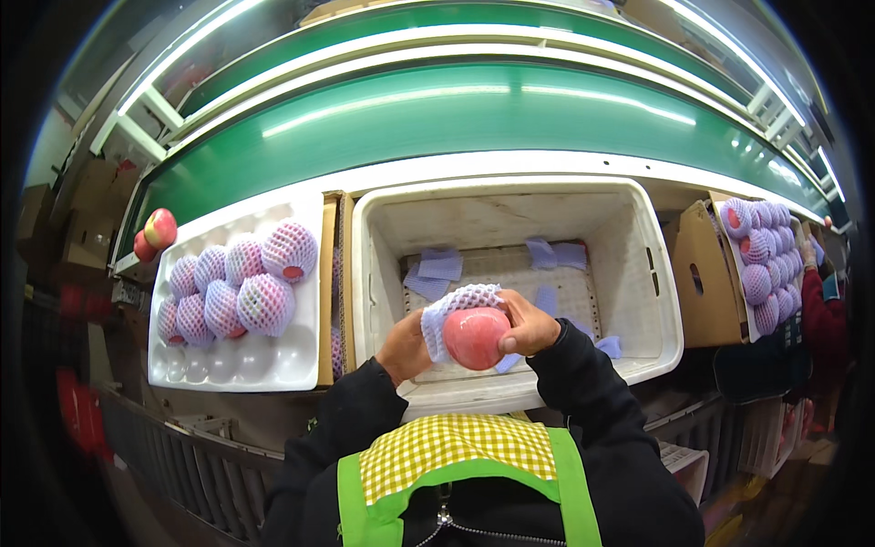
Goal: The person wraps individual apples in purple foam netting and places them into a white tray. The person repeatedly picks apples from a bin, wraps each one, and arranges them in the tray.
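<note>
Over the near side of a white plastic crate [658,273], a red apple [476,339] is between my two hands. My right hand [532,325] is closed on the apple from the right, its thumb on the fruit's side. My left hand [404,349] is closed around a pale lilac foam net sleeve [431,330], which wraps the apple's left and far sides; its fingers are mostly hidden behind the net. Several flat foam net sleeves [441,263] lie on the crate's floor.
To the left, a white moulded tray [173,372] on a cardboard box [330,301] bears several netted apples [266,305]. Bare apples [160,228] sit beyond it. A green conveyor belt [383,123] runs behind. At right stand another box [685,283], netted apples [756,283] and a co-worker's sleeve [825,314].
</note>
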Demonstrator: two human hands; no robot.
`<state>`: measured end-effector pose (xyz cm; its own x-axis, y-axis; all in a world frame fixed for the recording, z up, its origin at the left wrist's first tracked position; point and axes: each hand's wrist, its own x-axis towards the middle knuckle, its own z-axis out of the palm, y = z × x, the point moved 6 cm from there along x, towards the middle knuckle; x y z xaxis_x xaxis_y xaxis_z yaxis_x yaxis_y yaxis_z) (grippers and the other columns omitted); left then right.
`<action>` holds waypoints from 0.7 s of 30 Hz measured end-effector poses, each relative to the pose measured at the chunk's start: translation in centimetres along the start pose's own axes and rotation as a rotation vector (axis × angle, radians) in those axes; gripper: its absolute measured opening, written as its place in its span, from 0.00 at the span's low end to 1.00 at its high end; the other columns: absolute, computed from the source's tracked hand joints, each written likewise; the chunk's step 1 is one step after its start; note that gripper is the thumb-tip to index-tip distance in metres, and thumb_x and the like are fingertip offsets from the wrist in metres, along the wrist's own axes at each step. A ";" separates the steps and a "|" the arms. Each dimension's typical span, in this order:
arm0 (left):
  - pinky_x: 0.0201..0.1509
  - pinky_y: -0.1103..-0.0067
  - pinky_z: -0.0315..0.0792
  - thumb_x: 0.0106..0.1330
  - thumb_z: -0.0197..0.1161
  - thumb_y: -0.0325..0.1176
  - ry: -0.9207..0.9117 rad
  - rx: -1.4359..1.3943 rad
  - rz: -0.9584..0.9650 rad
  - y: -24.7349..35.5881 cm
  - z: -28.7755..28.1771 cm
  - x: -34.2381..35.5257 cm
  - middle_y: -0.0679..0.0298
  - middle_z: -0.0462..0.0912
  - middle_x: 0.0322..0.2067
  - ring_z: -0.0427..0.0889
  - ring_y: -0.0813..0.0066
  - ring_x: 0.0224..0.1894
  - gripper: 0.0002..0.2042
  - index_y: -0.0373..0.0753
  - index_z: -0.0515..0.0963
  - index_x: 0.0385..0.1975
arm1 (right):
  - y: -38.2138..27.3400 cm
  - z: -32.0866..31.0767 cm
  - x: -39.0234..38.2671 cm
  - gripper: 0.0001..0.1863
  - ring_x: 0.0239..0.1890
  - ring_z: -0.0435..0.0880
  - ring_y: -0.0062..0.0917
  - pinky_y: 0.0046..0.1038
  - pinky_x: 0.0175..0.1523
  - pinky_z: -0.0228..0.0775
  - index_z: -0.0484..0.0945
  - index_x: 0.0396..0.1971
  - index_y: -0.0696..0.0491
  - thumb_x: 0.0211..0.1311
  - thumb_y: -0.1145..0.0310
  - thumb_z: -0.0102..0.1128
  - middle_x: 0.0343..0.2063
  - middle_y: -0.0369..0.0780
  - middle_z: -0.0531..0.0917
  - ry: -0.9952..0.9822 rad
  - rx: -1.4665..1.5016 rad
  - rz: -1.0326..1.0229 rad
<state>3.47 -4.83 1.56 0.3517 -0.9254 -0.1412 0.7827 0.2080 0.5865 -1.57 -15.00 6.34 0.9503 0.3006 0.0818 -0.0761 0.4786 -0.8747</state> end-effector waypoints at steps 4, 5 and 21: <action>0.56 0.72 0.62 0.58 0.52 0.35 -0.225 -0.332 -0.114 -0.8 -0.6 -0.7 0.55 0.71 0.47 0.71 0.67 0.49 0.21 0.29 0.65 0.49 | 0.1 1.0 0.3 0.43 0.43 0.73 0.23 0.25 0.51 0.63 0.67 0.46 0.63 0.30 0.51 0.72 0.42 0.41 0.74 -0.091 0.045 0.045; 0.56 0.73 0.63 0.57 0.54 0.34 -0.235 -0.303 -0.098 -0.5 0.0 -0.6 0.54 0.72 0.47 0.72 0.67 0.49 0.21 0.29 0.65 0.49 | 0.3 0.9 0.2 0.44 0.43 0.72 0.23 0.25 0.51 0.63 0.66 0.47 0.63 0.29 0.50 0.72 0.42 0.41 0.74 -0.110 0.057 0.054; 0.27 0.77 0.67 0.41 0.61 0.21 0.349 1.667 0.856 5.2 6.6 -3.2 0.56 0.69 0.22 0.72 0.66 0.23 0.10 0.35 0.67 0.22 | -0.4 -1.9 1.4 0.35 0.42 0.74 0.30 0.24 0.47 0.66 0.63 0.46 0.61 0.33 0.70 0.68 0.39 0.45 0.72 0.569 -0.671 -0.161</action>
<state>3.07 -2.89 10.33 0.5607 -0.6143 0.5552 -0.7775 -0.1600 0.6082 0.35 -16.32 5.94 0.9537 -0.2691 0.1347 0.0945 -0.1570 -0.9831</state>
